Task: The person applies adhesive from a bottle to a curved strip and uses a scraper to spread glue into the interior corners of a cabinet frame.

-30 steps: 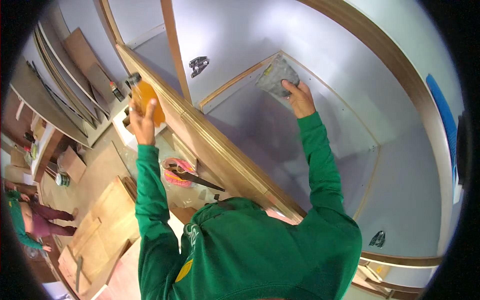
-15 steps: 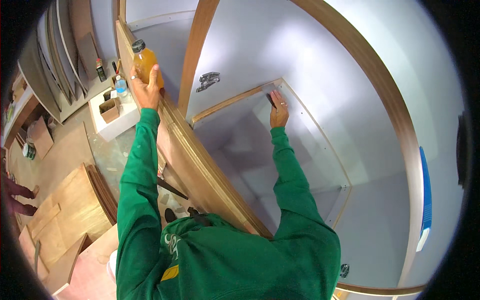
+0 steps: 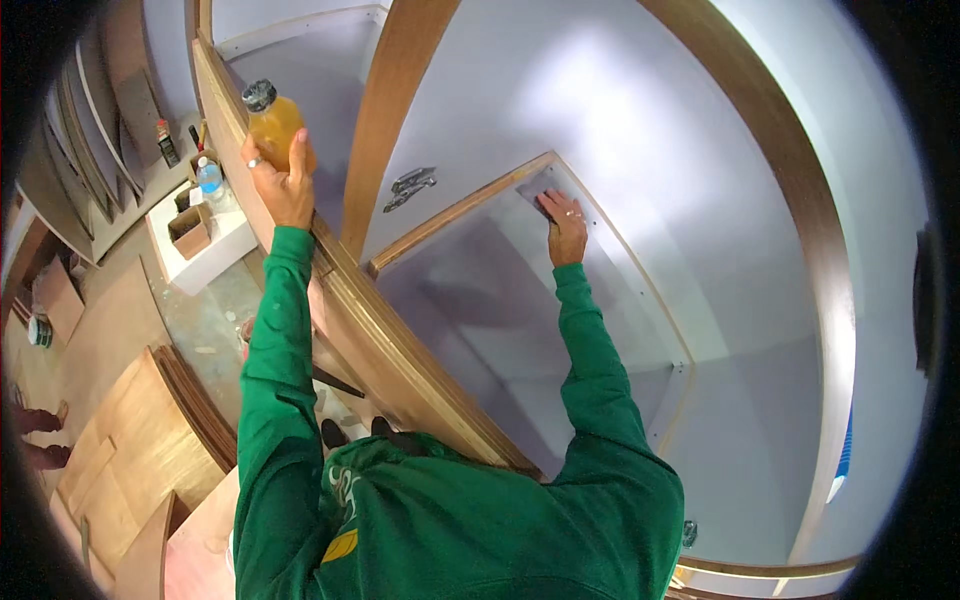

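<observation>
My left hand [image 3: 285, 192] is wrapped round a clear bottle [image 3: 276, 122] of yellow-orange liquid with a dark cap, held over the wooden front edge [image 3: 375, 300] of a cabinet. Inside the cabinet, my right hand [image 3: 567, 232] presses a dark flat piece [image 3: 536, 194] onto the far corner of a pale grey shelf panel [image 3: 470, 240]; its exact kind cannot be made out. Thin wooden strips border that panel, and my right fingers are closed over the piece. A metal hinge [image 3: 410, 188] sits on the wall left of the panel.
Curved wooden edging [image 3: 780, 150] arches along the right. At left stand a white box [image 3: 215, 255] with a water bottle [image 3: 208, 176] and small cartons, leaning curved boards [image 3: 95, 130] and stacked plywood [image 3: 140, 430]. Another person's legs [image 3: 45, 435] show at the far left.
My right hand with the dark piece has shifted slightly toward me at the panel's corner, its fingers bent differently. The whole view has turned a little; the bottle stays in my left hand.
</observation>
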Action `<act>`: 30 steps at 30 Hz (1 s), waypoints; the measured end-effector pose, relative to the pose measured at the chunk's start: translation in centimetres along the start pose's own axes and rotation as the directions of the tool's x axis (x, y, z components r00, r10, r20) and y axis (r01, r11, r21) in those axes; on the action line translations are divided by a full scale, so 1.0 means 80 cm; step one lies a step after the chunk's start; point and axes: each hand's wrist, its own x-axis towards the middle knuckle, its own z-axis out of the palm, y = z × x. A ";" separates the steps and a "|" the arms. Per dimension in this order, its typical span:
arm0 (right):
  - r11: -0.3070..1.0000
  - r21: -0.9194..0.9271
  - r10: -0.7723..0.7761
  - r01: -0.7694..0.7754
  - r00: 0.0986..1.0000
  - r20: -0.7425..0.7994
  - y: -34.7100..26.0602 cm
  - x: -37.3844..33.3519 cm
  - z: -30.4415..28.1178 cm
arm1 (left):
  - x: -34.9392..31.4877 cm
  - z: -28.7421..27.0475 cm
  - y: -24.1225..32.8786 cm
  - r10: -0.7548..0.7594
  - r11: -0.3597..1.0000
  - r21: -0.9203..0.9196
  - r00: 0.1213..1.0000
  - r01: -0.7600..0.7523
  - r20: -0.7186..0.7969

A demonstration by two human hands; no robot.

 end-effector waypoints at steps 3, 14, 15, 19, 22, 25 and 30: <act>1.000 0.008 -0.012 0.012 0.998 0.058 -0.014 0.031 -0.009 | 0.005 -0.005 -0.009 -0.044 0.998 0.059 0.992 0.037 0.120; 0.997 -0.041 -0.059 0.070 0.973 0.221 -0.002 0.052 -0.033 | 0.010 -0.002 -0.003 -0.186 0.982 0.004 0.957 0.190 0.222; 0.997 -0.034 -0.065 0.074 0.974 0.216 -0.006 0.059 -0.028 | 0.011 -0.003 -0.008 -0.162 0.986 -0.012 0.963 0.168 0.217; 0.994 -0.041 -0.085 0.097 0.970 0.230 -0.012 0.064 -0.012 | 0.010 -0.003 -0.020 -0.182 0.983 0.036 0.958 0.179 0.221; 0.993 -0.048 -0.095 0.107 0.973 0.211 -0.006 0.055 -0.008 | 0.008 0.000 -0.018 -0.229 0.973 0.042 0.942 0.225 0.245; 0.993 -0.052 -0.087 0.103 0.963 0.253 0.003 0.052 -0.018 | 0.008 0.001 -0.018 -0.239 0.971 0.058 0.937 0.232 0.255; 0.995 -0.039 -0.085 0.096 0.970 0.226 0.001 0.062 -0.022 | 0.010 -0.004 -0.016 -0.218 0.970 0.166 0.942 0.180 0.254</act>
